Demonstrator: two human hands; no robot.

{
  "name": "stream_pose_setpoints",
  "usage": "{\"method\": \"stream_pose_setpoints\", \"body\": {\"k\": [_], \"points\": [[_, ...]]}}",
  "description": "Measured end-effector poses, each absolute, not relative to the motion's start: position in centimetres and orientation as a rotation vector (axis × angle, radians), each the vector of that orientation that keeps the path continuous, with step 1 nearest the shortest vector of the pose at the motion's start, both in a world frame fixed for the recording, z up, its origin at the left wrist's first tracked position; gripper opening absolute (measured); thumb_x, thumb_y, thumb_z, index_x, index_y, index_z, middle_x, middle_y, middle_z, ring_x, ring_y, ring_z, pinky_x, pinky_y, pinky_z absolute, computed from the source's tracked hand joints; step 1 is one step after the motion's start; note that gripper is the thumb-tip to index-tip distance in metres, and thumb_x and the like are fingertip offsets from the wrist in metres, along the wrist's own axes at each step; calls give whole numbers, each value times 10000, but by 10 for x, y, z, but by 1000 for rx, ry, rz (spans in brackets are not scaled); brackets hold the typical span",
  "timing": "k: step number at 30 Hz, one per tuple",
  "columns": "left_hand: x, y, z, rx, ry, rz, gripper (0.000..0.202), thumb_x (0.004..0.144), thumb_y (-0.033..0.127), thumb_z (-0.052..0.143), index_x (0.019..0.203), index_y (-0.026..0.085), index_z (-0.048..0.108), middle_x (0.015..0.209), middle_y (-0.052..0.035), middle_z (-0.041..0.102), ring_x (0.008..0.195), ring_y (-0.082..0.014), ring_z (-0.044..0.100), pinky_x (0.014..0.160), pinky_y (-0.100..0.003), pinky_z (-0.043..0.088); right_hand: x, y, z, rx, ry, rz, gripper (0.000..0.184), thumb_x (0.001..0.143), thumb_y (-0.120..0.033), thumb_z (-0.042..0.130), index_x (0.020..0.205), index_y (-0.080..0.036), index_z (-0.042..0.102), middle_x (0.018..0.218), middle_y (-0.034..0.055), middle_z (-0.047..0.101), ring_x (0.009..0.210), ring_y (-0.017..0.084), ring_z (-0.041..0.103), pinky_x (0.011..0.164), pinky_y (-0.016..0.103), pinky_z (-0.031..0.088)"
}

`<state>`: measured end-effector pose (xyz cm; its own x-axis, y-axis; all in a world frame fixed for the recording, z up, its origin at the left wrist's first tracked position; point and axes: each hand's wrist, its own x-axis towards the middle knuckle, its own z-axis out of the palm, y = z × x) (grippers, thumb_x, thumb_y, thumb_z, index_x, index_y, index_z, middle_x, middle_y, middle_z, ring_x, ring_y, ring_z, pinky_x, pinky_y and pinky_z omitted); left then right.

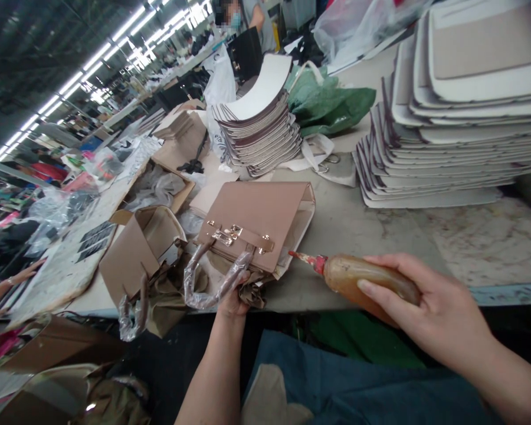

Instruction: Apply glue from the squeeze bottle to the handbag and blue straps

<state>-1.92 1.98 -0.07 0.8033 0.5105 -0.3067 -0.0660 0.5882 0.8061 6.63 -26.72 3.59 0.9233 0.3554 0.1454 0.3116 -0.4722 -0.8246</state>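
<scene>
One bag (256, 206) at near edge of bench (331, 227) | left hand (233, 304) below it, closure hidden, cannot tell | right hand (431, 295) clasped round bottle (351, 274), nozzle (308, 260) near bag | bag probably light, stiff: support underneath; bottle likely squeezable: grip mid-body

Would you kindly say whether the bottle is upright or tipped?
Tipped: the bottle lies sideways in the right hand, nozzle toward the bag.
</scene>
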Motion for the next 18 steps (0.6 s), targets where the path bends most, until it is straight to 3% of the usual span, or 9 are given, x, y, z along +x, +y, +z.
{"method": "stream_pose_setpoints", "body": {"k": [7, 12, 15, 18], "points": [[-16, 13, 6, 949, 585, 403, 360, 458, 166, 792, 797, 188, 670, 782, -20, 708, 735, -223, 664, 684, -350, 574, 70, -270, 37, -2034, -424, 290, 293, 749, -509, 604, 930, -279, 618, 834, -35, 684, 717, 178, 645, 612, 269, 507], [-16, 14, 7, 946, 671, 452, 395, 420, 167, 799, 798, 173, 684, 762, -26, 709, 687, -207, 658, 711, -371, 568, 69, -271, 47, -1960, -410, 447, 286, 745, -504, 608, 919, -277, 617, 811, -37, 684, 692, 172, 641, 599, 258, 500], [-15, 12, 8, 966, 635, 444, 436, 427, 179, 803, 847, 191, 687, 784, -30, 710, 769, -234, 665, 781, -401, 554, 68, -270, 49, -1961, -437, 465, 278, 748, -499, 601, 909, -273, 621, 795, -37, 680, 677, 169, 635, 591, 257, 495], [-15, 11, 9, 985, 602, 410, 379, 425, 209, 818, 779, 193, 685, 730, -25, 701, 806, -253, 666, 795, -404, 552, 69, -270, 42, -2023, -419, 372, 279, 745, -497, 597, 910, -274, 624, 809, -33, 678, 687, 176, 633, 603, 272, 493]]}}
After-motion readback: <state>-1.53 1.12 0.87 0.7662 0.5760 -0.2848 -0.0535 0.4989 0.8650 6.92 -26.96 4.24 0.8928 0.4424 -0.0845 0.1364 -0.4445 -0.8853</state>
